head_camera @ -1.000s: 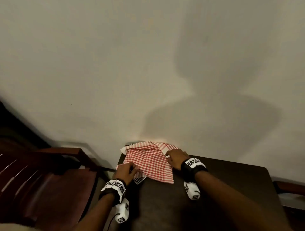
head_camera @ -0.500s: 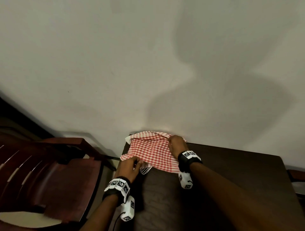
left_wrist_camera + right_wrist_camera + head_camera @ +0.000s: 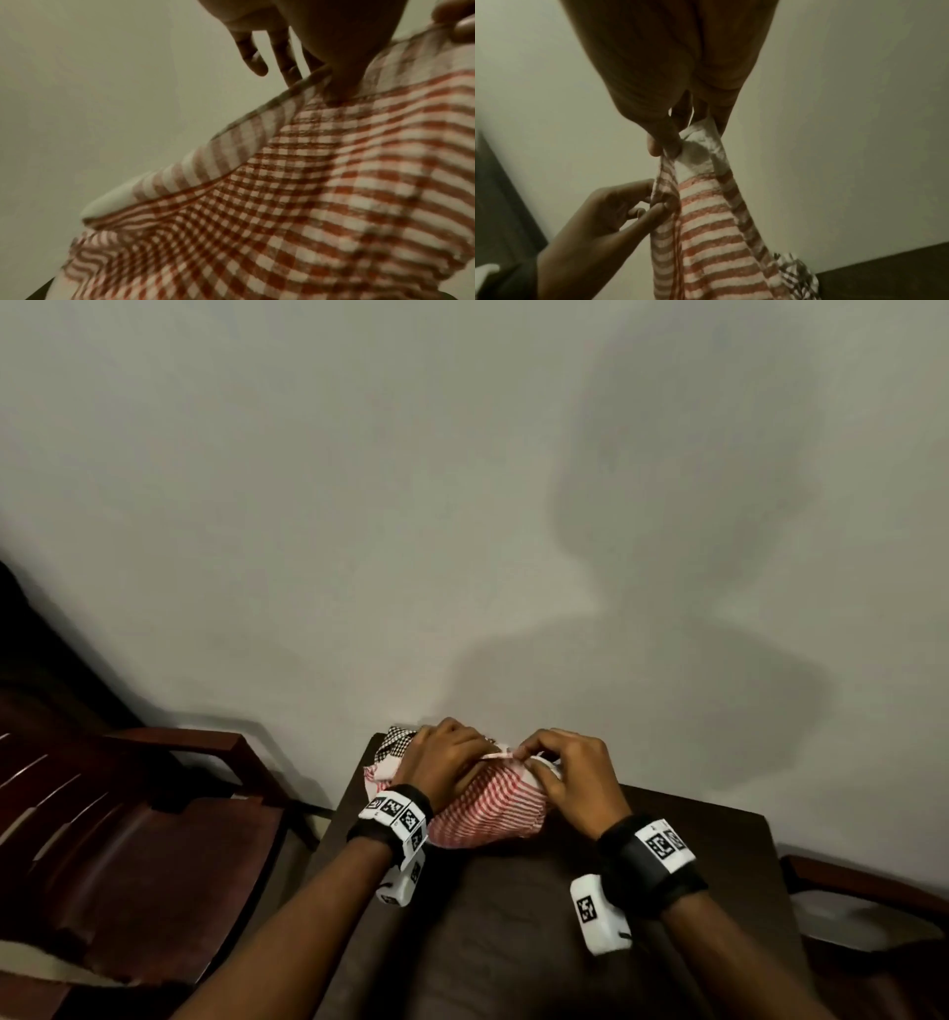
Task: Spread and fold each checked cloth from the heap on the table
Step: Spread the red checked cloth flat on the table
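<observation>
A red-and-white checked cloth (image 3: 488, 806) (image 3: 308, 203) (image 3: 706, 233) hangs lifted above the far left corner of the dark table (image 3: 513, 942). My left hand (image 3: 447, 757) (image 3: 639, 207) pinches its upper hem between thumb and fingers. My right hand (image 3: 560, 762) (image 3: 672, 140) pinches the white corner of the same hem, close beside the left hand. A black-and-white checked cloth (image 3: 398, 742) (image 3: 795, 272) lies crumpled on the table under and behind the red one, mostly hidden.
The pale wall (image 3: 462, 505) stands right behind the table's far edge. A dark wooden chair (image 3: 128, 839) sits to the left of the table. Another chair arm (image 3: 862, 886) shows at the right edge.
The red cloth lay spread flat under both hands. Now both hands have come together at its top hem and lifted it off the table, uncovering the black-and-white cloth behind.
</observation>
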